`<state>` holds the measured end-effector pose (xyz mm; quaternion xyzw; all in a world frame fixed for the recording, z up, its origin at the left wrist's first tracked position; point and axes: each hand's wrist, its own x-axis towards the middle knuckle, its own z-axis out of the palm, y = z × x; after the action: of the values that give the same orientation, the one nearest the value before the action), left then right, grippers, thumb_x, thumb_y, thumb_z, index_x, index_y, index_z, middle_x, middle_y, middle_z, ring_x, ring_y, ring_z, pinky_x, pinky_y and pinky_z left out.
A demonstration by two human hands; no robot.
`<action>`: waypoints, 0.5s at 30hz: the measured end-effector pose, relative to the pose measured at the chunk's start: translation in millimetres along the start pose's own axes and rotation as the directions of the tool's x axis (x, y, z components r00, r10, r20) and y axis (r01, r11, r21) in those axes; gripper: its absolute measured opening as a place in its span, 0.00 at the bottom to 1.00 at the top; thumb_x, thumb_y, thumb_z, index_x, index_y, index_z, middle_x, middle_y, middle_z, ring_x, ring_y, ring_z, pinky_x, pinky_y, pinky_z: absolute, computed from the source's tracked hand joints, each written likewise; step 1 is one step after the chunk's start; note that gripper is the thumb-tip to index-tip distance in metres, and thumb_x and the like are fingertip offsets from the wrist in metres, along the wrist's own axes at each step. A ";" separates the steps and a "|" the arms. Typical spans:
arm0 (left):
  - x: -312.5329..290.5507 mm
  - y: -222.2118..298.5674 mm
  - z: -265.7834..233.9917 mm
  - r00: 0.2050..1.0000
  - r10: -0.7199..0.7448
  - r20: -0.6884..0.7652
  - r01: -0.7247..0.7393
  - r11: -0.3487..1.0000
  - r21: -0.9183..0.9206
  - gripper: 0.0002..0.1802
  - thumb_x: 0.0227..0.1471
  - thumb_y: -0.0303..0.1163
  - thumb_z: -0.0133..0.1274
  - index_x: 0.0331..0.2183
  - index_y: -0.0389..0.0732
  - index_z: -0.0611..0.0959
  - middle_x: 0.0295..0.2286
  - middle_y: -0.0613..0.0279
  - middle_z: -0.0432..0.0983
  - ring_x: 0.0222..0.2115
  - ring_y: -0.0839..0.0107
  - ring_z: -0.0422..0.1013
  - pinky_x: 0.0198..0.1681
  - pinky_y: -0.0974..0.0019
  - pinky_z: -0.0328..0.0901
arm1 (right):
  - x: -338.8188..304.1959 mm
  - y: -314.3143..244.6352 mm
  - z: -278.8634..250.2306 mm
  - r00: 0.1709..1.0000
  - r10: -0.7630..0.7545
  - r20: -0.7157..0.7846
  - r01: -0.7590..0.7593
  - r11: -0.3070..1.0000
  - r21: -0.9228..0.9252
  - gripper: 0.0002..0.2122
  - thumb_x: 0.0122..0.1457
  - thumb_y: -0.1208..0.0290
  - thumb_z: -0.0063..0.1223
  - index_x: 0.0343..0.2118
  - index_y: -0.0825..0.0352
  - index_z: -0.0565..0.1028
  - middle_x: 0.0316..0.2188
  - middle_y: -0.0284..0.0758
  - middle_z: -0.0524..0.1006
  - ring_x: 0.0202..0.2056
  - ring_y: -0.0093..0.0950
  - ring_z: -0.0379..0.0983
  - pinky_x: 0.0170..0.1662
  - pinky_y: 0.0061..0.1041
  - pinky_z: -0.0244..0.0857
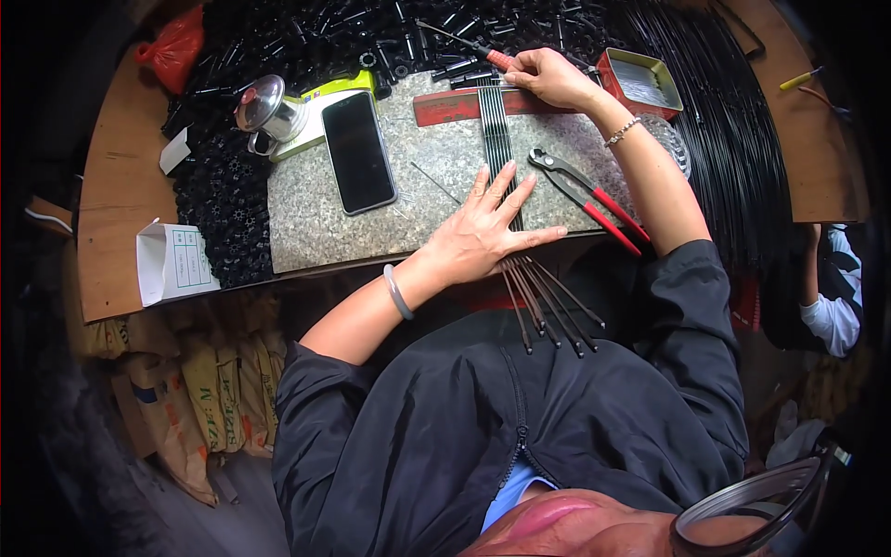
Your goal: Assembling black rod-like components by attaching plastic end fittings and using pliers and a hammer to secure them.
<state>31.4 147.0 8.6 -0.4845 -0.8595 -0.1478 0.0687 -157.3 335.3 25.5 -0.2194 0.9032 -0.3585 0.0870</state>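
Observation:
My left hand [483,227] lies flat with fingers spread over a row of thin dark metal rods [497,135]. The rods run side by side across a red bar [445,108], and their dark ends fan out past the table edge toward my jacket. At the far end of the rods, my right hand [554,82] is closed on a red-handled screwdriver [499,59], its long thin shaft pointing to the far left. A thin wire lies along the bar below those fingers. Red-handled pliers [594,197] rest on the grey stone slab [306,223], right of the rods.
Left of the rods lies a black phone [357,153], beside a lidded glass cup [269,107]. A red tin [640,79] of thin pins and a glass dish [670,144] stand right. Black plastic parts [306,37] and long black rods [715,139] surround the slab. Another person [832,297] sits at right.

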 end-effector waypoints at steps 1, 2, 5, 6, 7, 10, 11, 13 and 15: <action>0.1 0.4 -0.1 1.000 0.002 0.001 -0.002 1.000 0.008 0.38 0.43 0.36 0.53 0.55 0.74 0.60 0.55 0.42 0.52 0.56 0.39 0.48 0.55 0.37 0.48 | 0.1 1.3 -0.8 1.000 0.001 0.000 -0.001 1.000 0.000 0.11 0.52 0.64 0.56 0.27 0.70 0.76 0.19 0.34 0.74 0.23 0.20 0.66 0.31 0.23 0.62; 0.3 0.8 -0.5 1.000 0.003 0.002 -0.003 1.000 0.007 0.38 0.43 0.36 0.53 0.55 0.74 0.60 0.55 0.42 0.52 0.56 0.39 0.48 0.55 0.37 0.48 | 0.9 3.0 -1.9 1.000 0.013 0.003 -0.013 1.000 -0.018 0.11 0.52 0.64 0.56 0.27 0.70 0.76 0.19 0.34 0.74 0.23 0.20 0.66 0.32 0.23 0.62; 0.6 1.3 -0.9 1.000 -0.003 0.005 0.003 1.000 0.014 0.39 0.43 0.36 0.53 0.55 0.74 0.60 0.55 0.42 0.52 0.56 0.39 0.48 0.55 0.37 0.48 | 0.0 2.2 -1.1 1.000 0.011 0.002 -0.011 1.000 -0.013 0.11 0.52 0.65 0.56 0.27 0.69 0.76 0.20 0.34 0.74 0.24 0.20 0.66 0.32 0.23 0.62; 0.6 1.4 -0.7 1.000 -0.007 -0.005 0.007 1.000 0.013 0.34 0.45 0.40 0.51 0.54 0.74 0.62 0.55 0.43 0.52 0.56 0.39 0.49 0.55 0.36 0.48 | -0.4 1.6 -0.5 1.000 -0.004 -0.003 0.004 1.000 0.011 0.10 0.52 0.65 0.56 0.28 0.69 0.77 0.20 0.34 0.75 0.24 0.19 0.66 0.33 0.22 0.63; 0.6 1.7 -0.6 1.000 -0.012 -0.016 0.012 1.000 0.012 0.30 0.47 0.44 0.49 0.53 0.73 0.64 0.55 0.44 0.53 0.56 0.39 0.49 0.55 0.36 0.48 | -0.6 2.4 -0.1 1.000 -0.003 -0.004 0.003 1.000 0.012 0.10 0.52 0.65 0.56 0.28 0.69 0.77 0.20 0.34 0.75 0.24 0.19 0.66 0.33 0.22 0.63; 0.7 1.4 0.3 1.000 -0.011 -0.017 0.011 1.000 0.027 0.30 0.47 0.44 0.49 0.53 0.74 0.64 0.55 0.44 0.53 0.56 0.39 0.49 0.55 0.36 0.48 | 0.1 6.5 1.2 1.000 -0.006 -0.017 0.007 0.998 0.070 0.10 0.52 0.65 0.56 0.29 0.68 0.77 0.20 0.33 0.75 0.25 0.18 0.66 0.34 0.21 0.63; 0.6 1.3 0.3 1.000 -0.011 -0.017 0.011 1.000 0.027 0.30 0.47 0.44 0.49 0.53 0.74 0.64 0.55 0.44 0.53 0.56 0.39 0.49 0.55 0.36 0.48 | 0.5 8.0 0.6 1.000 0.007 -0.005 -0.006 0.996 0.089 0.10 0.52 0.66 0.57 0.29 0.68 0.78 0.20 0.32 0.75 0.25 0.17 0.66 0.34 0.21 0.63; 0.2 1.1 0.1 1.000 -0.006 0.002 0.005 1.000 0.012 0.40 0.41 0.36 0.54 0.55 0.74 0.60 0.55 0.42 0.51 0.56 0.39 0.48 0.55 0.37 0.48 | 0.9 8.5 0.9 1.000 0.019 0.008 -0.020 0.994 0.108 0.10 0.52 0.66 0.57 0.30 0.68 0.78 0.20 0.31 0.75 0.25 0.17 0.66 0.34 0.21 0.63; -0.2 0.8 -0.5 1.000 -0.006 0.007 0.006 1.000 0.014 0.40 0.41 0.36 0.54 0.55 0.74 0.60 0.55 0.42 0.51 0.56 0.39 0.48 0.55 0.37 0.48 | 1.4 6.3 2.2 1.000 0.009 0.011 -0.010 0.995 0.101 0.10 0.52 0.65 0.57 0.30 0.68 0.78 0.21 0.31 0.75 0.25 0.16 0.65 0.34 0.20 0.63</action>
<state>32.2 147.1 9.1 -0.4819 -0.8622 -0.1403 0.0685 -160.0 337.4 19.5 -0.2120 0.8846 -0.4020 0.1043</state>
